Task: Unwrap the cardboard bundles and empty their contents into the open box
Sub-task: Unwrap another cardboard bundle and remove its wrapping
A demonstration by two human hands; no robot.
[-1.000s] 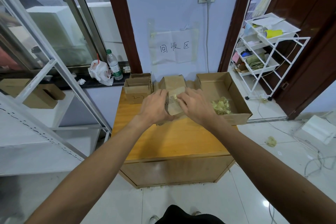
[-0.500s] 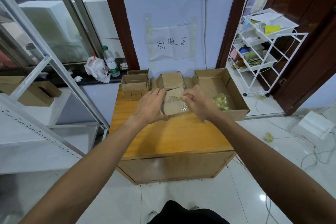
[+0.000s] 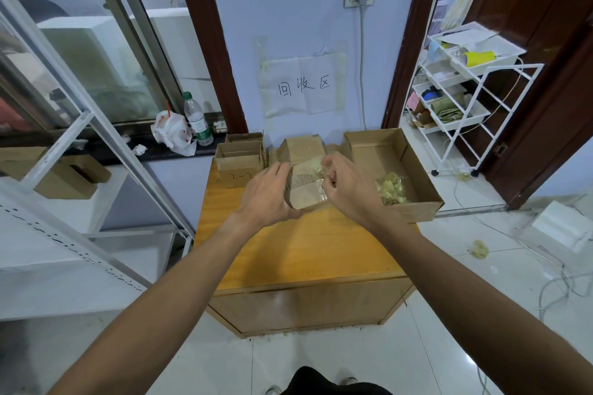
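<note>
At the wooden cabinet's (image 3: 305,250) back edge, the left hand (image 3: 266,192) grips a stiff, probably light cardboard bundle (image 3: 305,194) by its side. The right hand (image 3: 348,186) pinches its flimsy, likely slippery clear wrap (image 3: 316,167), beside the open box (image 3: 414,212).

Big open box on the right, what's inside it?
A heap of crumpled yellowish scraps lies near the front of the box; the rest shows bare cardboard. The right hand covers a bit of its near left side.

Open room over the tabletop (image 3: 305,250) toward its front edge. Middle taken up by left hand (image 3: 266,192) and right hand (image 3: 349,189) on a cardboard bundle (image 3: 305,194). Rear closed off by small cartons (image 3: 239,159), a second bundle (image 3: 303,147) and the open box (image 3: 382,157).
</note>
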